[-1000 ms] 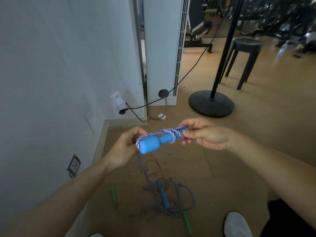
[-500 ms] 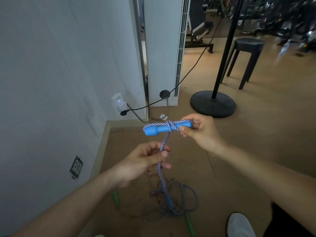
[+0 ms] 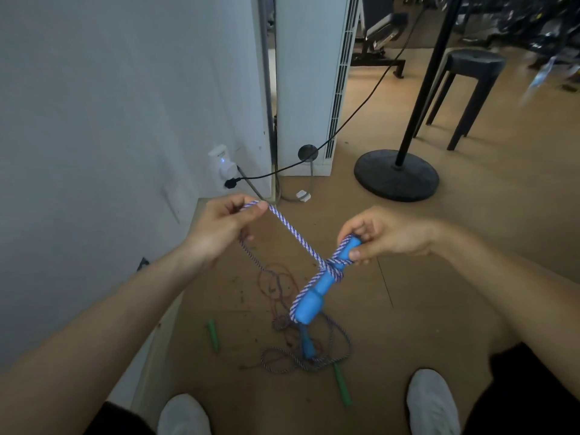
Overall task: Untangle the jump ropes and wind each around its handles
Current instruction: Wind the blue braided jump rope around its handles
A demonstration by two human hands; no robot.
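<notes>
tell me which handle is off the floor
The blue handle in the right hand; the other blue handle and both green handles lie on the floor.

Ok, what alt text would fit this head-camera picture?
A person's right hand grips a blue handle while the left hand holds its striped rope taut. More tangled rope and green handles lie on the floor below.
</notes>
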